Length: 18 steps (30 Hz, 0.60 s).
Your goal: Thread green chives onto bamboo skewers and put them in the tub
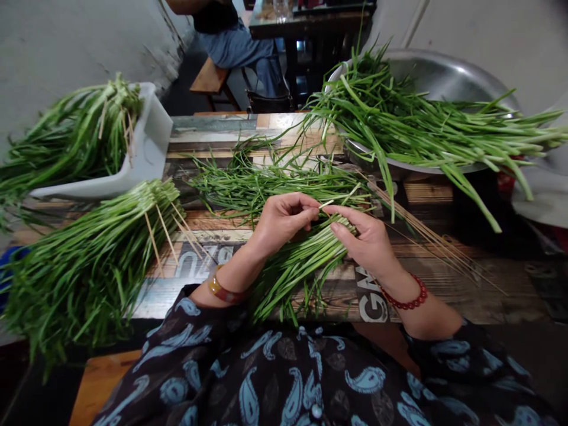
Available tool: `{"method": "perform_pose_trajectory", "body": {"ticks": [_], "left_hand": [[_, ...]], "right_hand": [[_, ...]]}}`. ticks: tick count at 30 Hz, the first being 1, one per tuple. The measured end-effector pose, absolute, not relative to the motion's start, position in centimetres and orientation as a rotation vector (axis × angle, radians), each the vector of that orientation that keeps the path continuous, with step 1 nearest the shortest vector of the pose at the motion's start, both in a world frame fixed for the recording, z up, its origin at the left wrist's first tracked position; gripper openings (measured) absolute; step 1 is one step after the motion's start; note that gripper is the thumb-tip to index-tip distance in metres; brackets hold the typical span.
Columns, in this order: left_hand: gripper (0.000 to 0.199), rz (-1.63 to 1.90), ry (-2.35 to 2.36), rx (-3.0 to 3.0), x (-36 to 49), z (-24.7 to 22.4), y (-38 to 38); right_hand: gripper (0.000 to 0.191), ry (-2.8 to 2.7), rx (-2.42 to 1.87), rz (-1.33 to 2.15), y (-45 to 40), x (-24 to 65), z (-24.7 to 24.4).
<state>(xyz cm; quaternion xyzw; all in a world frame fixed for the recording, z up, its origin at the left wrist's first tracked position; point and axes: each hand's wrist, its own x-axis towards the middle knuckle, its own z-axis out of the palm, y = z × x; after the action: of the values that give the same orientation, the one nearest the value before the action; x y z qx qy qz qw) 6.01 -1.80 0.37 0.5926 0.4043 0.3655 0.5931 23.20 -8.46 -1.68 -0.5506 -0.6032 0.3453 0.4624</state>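
Observation:
My left hand (284,222) is closed in a pinch, with the pale end of a single garlic chive (327,205) at its fingertips. My right hand (368,239) meets it from the right; its index finger is beside that pale end, and its thumb presses on a bundle of chives (306,260). The cut ends of this bundle point right and its leaves trail down toward me. Whether a skewer runs through it is hidden by my fingers. Behind both hands lies a loose heap of chives (266,186) on the table.
Left, skewered chives (89,248) lie with stick ends poking out; more fill a white plastic tub (153,127). A steel basin (461,74) heaped with chives (412,124) stands right. Bare bamboo skewers (435,236) lie on the wood-patterned table (417,278). A person (248,50) sits beyond.

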Motion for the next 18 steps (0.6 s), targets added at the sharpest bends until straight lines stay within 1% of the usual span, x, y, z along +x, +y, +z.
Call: {"method": "perform_pose_trajectory", "body": {"ticks": [7,18], "left_hand": [[0.01,0.876,0.946,1.436,6.06,0.42,-1.89],[0.011,0.853,0.934,1.446,6.01,0.3,-1.95]], "right_hand": [[0.03,-1.483,-1.321,0.842,-8.38,23.19,-1.92],[0.027,-1.479,-1.323,0.847,-8.32,23.24,-2.33]]}}
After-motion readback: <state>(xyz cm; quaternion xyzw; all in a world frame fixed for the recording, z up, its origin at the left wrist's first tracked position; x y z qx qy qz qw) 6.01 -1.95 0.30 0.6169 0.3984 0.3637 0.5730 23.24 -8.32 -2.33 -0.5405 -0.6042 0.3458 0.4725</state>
